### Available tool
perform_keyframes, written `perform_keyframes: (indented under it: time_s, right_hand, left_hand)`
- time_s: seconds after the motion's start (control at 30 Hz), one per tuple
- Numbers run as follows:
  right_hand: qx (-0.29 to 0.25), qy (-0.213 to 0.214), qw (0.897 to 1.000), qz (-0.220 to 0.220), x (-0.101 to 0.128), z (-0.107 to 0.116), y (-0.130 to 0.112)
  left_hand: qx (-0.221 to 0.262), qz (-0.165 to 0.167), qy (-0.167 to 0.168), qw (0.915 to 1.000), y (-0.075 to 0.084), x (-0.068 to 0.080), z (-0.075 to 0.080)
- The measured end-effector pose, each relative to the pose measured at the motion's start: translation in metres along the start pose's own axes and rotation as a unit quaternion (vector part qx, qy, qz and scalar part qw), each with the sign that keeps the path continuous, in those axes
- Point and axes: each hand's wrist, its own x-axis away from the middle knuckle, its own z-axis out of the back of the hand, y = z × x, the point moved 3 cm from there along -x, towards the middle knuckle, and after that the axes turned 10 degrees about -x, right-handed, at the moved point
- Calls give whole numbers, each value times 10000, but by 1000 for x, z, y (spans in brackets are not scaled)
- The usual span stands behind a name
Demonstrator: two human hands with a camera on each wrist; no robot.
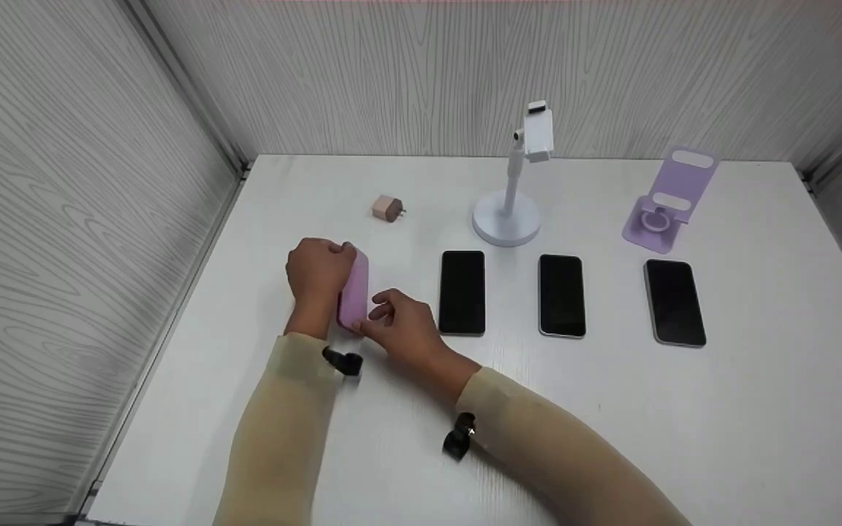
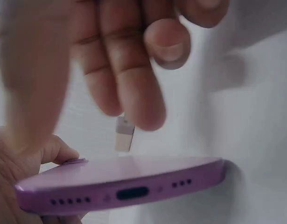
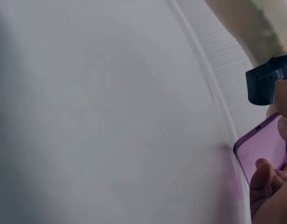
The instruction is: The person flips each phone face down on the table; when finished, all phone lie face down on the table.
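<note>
A lilac-purple phone (image 1: 354,292) is held tilted on its side at the left of the table. My left hand (image 1: 319,267) grips its far end, the thumb against the upper edge. My right hand (image 1: 406,329) is at the near end, thumb at the lower corner, the other fingers loosely bent and apart from it. In the left wrist view, the phone's purple bottom edge (image 2: 129,193) shows a charging port, with fingers (image 2: 138,93) hanging above its lilac face. In the right wrist view the phone (image 3: 262,147) appears at the right edge, partly hidden by fingers.
Three dark-screened phones, left (image 1: 463,292), middle (image 1: 561,296) and right (image 1: 674,302), lie in a row. Behind stand a white phone stand (image 1: 506,219) and a purple folding stand (image 1: 684,179). A beige-and-brown plug charger (image 1: 389,208) lies beyond my left hand. Grey wood-grain panels border the table.
</note>
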Motion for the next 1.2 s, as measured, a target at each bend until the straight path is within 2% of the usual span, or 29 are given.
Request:
perform_keyframes:
  time_s: [0.13, 0.23, 0.33, 0.47, 0.57, 0.67, 0.8, 1.03, 1.2]
  right_hand:
    - [40, -22, 9999, -121, 0, 0, 1]
    - [142, -19, 9997, -175, 0, -1, 2]
    - [267, -43, 9993, -269, -1, -2, 3]
    - [410, -134, 9982, -418, -2, -5, 3]
    - [497, -156, 9977, -430, -3, -6, 4]
    - [614, -125, 9974, -343, -3, -8, 4]
    - [911, -89, 9956, -175, -2, -9, 5]
    - [1209, -146, 9925, -101, 0, -12, 7]
    - [1444, -197, 9893, -20, 1, -16, 7]
  left_hand:
    - [620, 266, -408, 9969, -13, 1, 4]
    - [1184, 495, -736, 9890, -22, 1, 6]
    - [1970, 704, -1018, 9726, -31, 0, 5]
    - [2945, 894, -1352, 9418, -43, -1, -1]
    - [3398, 955, -1481, 9239, -50, -2, -7]
    - [3639, 1010, -1534, 9131, -55, -3, -11]
    - [3695, 1058, -1586, 9094, -57, -3, -14]
    - [3564, 1031, -1626, 9143, -59, -2, -17]
    - [3549, 1094, -1596, 9147, -62, -1, -17]
